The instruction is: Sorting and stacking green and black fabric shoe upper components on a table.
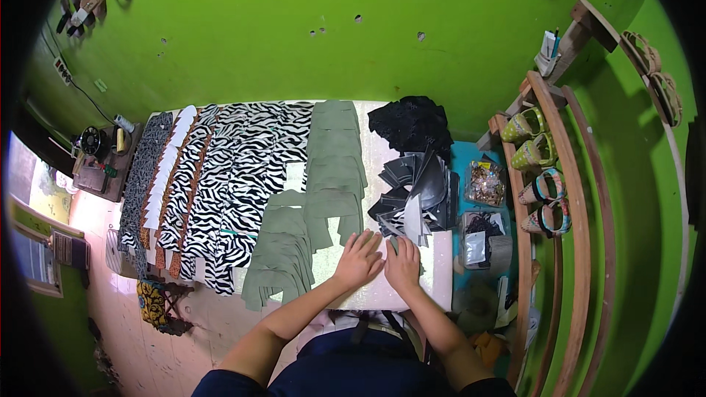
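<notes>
My left hand (360,259) rests on the pale tabletop beside the lower end of a column of overlapping grey-green cut pieces (336,154), its fingers apart. Close on its right, my right hand (402,263) has bent fingers low at the table, with a small dark bit showing at the fingertips; what it is I cannot make out. Just beyond the right hand lies a fanned heap of black cut pieces (430,184) with a grey-white piece among them. A second row of grey-green curved pieces (278,254) overlaps at the left of my left hand.
Rows of zebra-striped pieces (250,147) cover the table's left half. Black fabric (412,125) is heaped at the far right. Clear bags (485,182) of small parts lie on a teal surface. A wooden rack (581,250) holding sandals (540,187) stands right; a small machine (92,142) stands far left.
</notes>
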`<state>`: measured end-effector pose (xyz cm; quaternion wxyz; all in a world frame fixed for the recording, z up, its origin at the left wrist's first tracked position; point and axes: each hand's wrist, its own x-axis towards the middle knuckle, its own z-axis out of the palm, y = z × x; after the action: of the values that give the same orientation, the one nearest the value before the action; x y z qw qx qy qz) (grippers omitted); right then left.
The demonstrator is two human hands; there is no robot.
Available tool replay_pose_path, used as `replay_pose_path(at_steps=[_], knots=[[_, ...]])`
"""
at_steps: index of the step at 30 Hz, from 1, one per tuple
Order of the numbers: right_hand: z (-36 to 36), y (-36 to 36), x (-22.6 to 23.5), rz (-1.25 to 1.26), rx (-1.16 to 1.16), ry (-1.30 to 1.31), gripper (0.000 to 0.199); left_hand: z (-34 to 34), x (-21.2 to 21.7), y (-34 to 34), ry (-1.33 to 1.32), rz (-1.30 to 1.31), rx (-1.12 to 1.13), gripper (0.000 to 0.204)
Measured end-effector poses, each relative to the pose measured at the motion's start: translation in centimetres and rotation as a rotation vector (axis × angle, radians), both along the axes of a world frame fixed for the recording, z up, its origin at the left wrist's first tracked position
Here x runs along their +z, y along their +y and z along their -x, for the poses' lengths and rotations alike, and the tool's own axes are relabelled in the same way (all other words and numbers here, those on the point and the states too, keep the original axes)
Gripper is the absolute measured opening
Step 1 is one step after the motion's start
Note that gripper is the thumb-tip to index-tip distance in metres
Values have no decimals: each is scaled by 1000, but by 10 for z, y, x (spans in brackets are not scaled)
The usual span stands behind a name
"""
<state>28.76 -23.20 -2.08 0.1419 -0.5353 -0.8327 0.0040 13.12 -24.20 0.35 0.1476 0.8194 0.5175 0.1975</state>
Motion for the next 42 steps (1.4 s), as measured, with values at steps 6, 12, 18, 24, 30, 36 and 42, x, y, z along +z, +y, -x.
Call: replay_pose_path(at_steps=[6, 12, 18, 24, 30, 36, 42], knots=[[-4, 24, 27, -69, 17, 131, 21, -7, -15, 15, 34, -257, 133, 20], [-18, 58, 43, -128, 103, 271, 21, -16, -1, 42, 14, -272, 244, 20], [-18, 114, 51, -370, 66, 521, 9, -22, 16, 85, 14, -341, 324, 29], [-21, 159, 59, -371, 90, 511, 13, -29, 13, 124, 41, -324, 394, 23], [-31, 226, 66, -292, -100, 403, 28, -31, 24, 186, 109, -173, 438, 53], [-46, 303, 42, -174, -303, 319, 35, -32, 14, 238, 173, -157, 400, 51], [-54, 345, 33, 120, -415, 315, 40, -35, 10, 264, 157, -69, 366, 50]])
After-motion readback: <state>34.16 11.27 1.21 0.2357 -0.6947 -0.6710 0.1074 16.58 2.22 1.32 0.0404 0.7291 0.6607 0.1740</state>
